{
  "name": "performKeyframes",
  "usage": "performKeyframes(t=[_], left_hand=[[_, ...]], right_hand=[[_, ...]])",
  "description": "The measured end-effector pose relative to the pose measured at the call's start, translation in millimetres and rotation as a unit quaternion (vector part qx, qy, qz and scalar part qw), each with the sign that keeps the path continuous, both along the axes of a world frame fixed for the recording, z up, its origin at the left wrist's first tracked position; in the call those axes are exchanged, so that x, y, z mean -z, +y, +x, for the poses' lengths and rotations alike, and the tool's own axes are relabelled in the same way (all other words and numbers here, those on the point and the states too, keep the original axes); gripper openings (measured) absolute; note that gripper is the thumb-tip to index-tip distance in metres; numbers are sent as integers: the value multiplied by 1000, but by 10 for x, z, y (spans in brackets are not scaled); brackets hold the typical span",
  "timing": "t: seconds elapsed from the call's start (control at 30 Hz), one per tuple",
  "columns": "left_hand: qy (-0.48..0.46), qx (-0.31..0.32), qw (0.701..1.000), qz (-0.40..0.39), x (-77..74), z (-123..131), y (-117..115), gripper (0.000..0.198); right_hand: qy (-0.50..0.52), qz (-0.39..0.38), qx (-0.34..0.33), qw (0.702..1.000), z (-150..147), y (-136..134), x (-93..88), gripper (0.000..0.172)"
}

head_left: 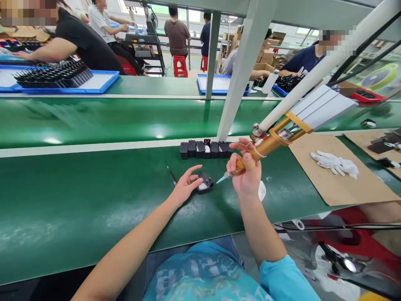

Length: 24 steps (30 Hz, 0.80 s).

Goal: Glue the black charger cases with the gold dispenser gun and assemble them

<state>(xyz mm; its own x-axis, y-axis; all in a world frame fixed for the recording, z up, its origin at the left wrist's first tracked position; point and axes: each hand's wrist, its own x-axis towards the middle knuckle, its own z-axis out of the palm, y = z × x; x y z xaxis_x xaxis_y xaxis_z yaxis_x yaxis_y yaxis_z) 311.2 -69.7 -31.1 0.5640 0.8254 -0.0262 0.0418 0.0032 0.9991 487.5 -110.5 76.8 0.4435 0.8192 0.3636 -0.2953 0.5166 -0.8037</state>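
Observation:
My left hand (185, 184) holds a small black power adapter (206, 188) against the green bench, thumb on its near part and fingers curved around its far side. Something white shows in the adapter's body, and part of it is hidden by the hand. My right hand (247, 177) is wrapped around a gold-coloured glue dispenser (272, 145) hung at a slant. Its pale blue nozzle (222, 179) points down-left, just right of the adapter and apart from it. Behind, several black adapter housings (200, 149) stand in a row. A thin dark pen-like tool (171, 174) lies left of the adapter.
A pale post (234, 71) rises behind the row. At right, white gloves (335, 163) lie on cardboard (308, 175). A white round piece (262, 191) sits beside my right wrist. Across the green conveyor (125, 119), people work near blue trays (105, 83).

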Motion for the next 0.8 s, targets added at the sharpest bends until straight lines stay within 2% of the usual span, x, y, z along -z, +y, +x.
performKeyframes(t=[0.1, 0.17, 0.23, 0.27, 0.37, 0.6, 0.8], left_hand=[[89, 24, 986, 137, -73, -48, -14, 40], [139, 55, 962, 228, -110, -75, -31, 45], [182, 61, 940, 283, -116, -80, -52, 51], [202, 57, 931, 299, -110, -74, -65, 47], [237, 41, 919, 313, -96, -44, -113, 35], [196, -62, 937, 282, -199, -56, -193, 37], [164, -76, 940, 288, -240, -67, -228, 33]], right_hand=[[2, -8, 16, 1000, -59, 2, -7, 35], [9, -14, 21, 1000, -89, -6, -12, 38], [14, -11, 22, 1000, -118, -16, -19, 39], [15, -7, 24, 1000, -135, -20, -23, 38], [9, -1, 42, 999, -190, -25, -37, 35], [-17, -24, 71, 997, -292, -8, -64, 32], [-23, -15, 90, 996, -306, 22, -81, 27]])
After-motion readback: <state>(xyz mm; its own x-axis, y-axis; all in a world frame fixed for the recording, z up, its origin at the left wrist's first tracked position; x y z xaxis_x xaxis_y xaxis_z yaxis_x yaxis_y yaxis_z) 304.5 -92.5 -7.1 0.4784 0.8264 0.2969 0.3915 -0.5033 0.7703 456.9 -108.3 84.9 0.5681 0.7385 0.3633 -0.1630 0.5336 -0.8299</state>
